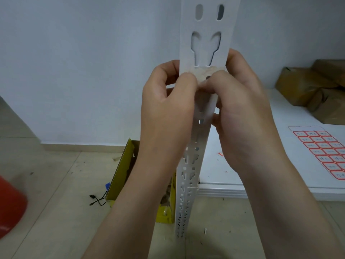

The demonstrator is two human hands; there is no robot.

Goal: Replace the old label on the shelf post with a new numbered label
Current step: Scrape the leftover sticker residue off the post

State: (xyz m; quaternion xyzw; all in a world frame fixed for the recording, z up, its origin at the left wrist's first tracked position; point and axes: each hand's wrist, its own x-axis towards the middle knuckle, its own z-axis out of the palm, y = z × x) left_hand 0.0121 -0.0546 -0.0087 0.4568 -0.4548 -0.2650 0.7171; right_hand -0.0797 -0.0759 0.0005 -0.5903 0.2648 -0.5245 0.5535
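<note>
A white slotted shelf post (pixel 207 25) rises through the middle of the view. On it, just below the keyhole slots, sits an old, yellowed label remnant (pixel 205 71). My left hand (pixel 166 109) and my right hand (pixel 240 113) meet on the post at that spot, fingertips pressed together over the lower edge of the remnant. Whether the fingers pinch a peeled strip is hidden by the thumbs. A sheet of red-bordered numbered labels (pixel 324 152) lies on the white shelf board (pixel 233 176) to the right.
Brown wrapped parcels (pixel 308 90) sit at the back right of the shelf. An open yellow cardboard box (pixel 123 171) stands on the tiled floor left of the post, with a black cable (pixel 97 200) beside it. A red object (pixel 9 204) is at the left edge. Scraps litter the floor.
</note>
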